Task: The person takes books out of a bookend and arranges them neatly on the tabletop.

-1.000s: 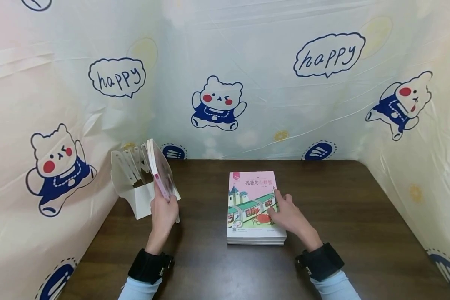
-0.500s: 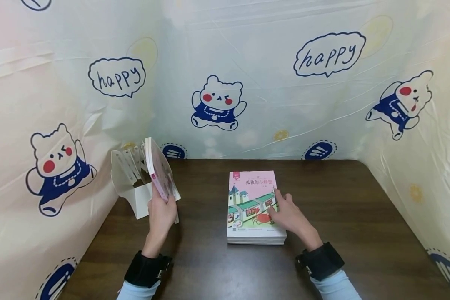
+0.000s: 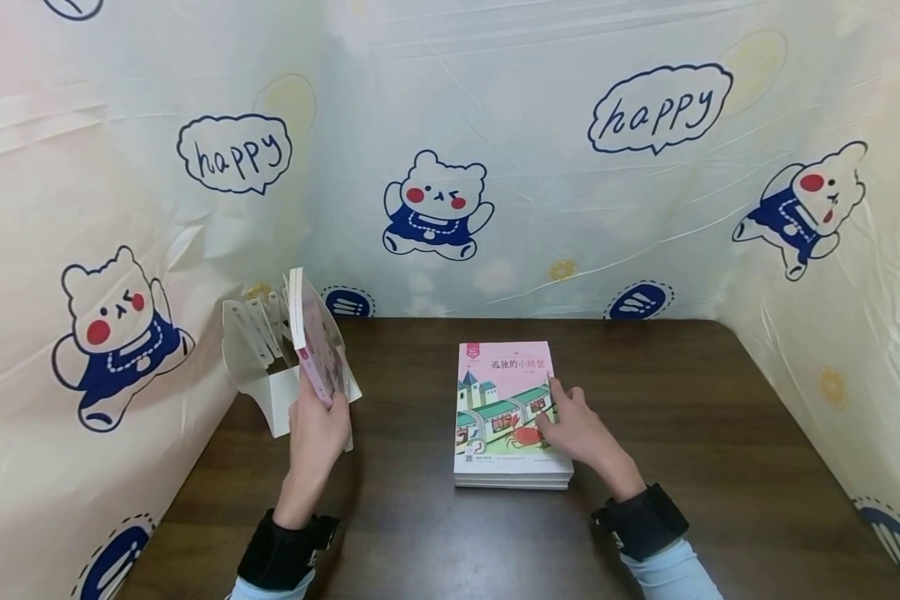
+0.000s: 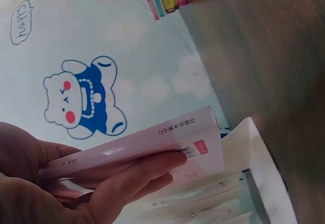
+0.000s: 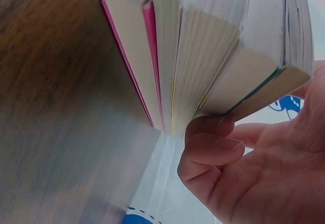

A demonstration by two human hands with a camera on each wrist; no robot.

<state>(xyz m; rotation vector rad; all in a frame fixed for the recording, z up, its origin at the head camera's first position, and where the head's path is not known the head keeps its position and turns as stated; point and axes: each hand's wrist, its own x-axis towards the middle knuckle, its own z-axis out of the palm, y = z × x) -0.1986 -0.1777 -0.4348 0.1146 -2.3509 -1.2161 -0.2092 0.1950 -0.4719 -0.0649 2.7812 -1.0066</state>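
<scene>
My left hand point(image 3: 318, 433) grips a thin pink paperback book point(image 3: 317, 337) by its lower part, spine toward me. The book stands nearly upright at the right end of a white book rack point(image 3: 288, 402). In the left wrist view my fingers point(image 4: 144, 176) lie along the cover beside the pink spine. My right hand point(image 3: 581, 429) holds the right edge of a stack of books point(image 3: 513, 481), thumb on the top cover, which shows a train and a red crab. In the right wrist view curled fingers point(image 5: 213, 148) touch the stack's page edges.
White dividers point(image 3: 258, 329) stand inside the rack at the table's left edge. The dark wooden table point(image 3: 397, 517) spreads around both hands. A printed fabric sheet point(image 3: 450, 100) with bears walls the back and sides.
My left hand and wrist have shifted slightly left, and the pink book has moved a little left with them, standing more upright. The right hand and stack stay still.
</scene>
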